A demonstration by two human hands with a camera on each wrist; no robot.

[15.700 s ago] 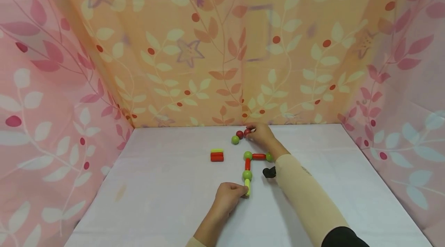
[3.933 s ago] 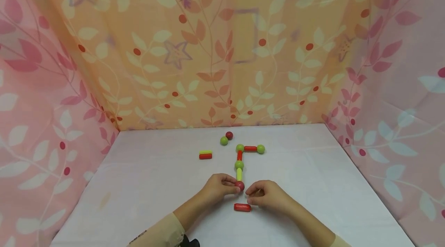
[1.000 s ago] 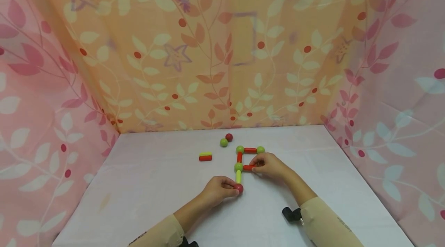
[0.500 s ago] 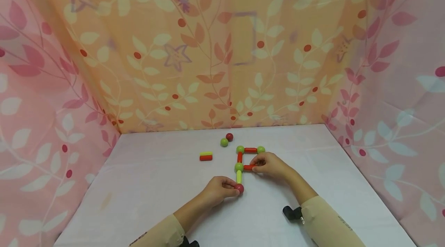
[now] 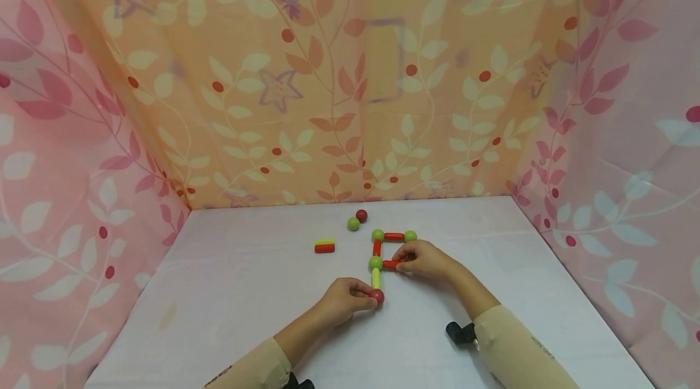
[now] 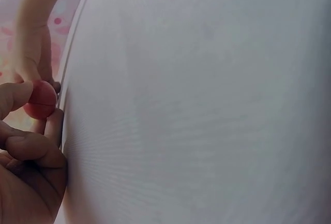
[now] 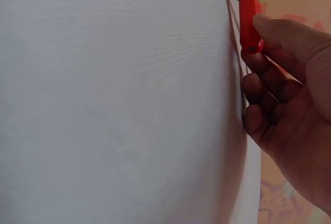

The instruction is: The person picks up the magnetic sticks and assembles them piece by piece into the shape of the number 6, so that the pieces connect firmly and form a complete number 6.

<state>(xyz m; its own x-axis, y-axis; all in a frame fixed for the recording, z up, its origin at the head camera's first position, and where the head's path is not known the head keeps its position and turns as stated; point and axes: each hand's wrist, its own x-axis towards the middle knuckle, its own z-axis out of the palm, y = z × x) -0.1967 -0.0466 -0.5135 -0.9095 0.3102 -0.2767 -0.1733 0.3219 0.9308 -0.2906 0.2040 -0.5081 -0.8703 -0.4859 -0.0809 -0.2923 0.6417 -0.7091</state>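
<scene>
Balls and rods are joined into a figure on the table. My left hand point(image 5: 343, 302) pinches the red ball point(image 5: 377, 298) at its near end; a yellow-green rod point(image 5: 375, 278) runs from that ball up to a green ball point(image 5: 375, 262). With thumb and fingers, my right hand point(image 5: 423, 259) holds a red rod point(image 7: 249, 23) whose other end meets this green ball. Farther back, another red rod point(image 5: 377, 248) leads to a green corner ball point(image 5: 378, 235). From that corner a red crosspiece rod point(image 5: 394, 237) reaches right to a green end ball point(image 5: 410, 236).
Left of the figure lie a loose red rod point(image 5: 324, 249) and a yellow-green rod point(image 5: 324, 242), side by side. A loose red ball point(image 5: 361, 216) and green ball point(image 5: 353, 223) sit near the back edge. Patterned cloth walls point(image 5: 306, 134) enclose the white table point(image 5: 246, 292).
Since the oldest frame, a red ball has joined the near end. The red rod, lying near the front 3.9 s ago, is now at the middle green ball. Little differs in the last second.
</scene>
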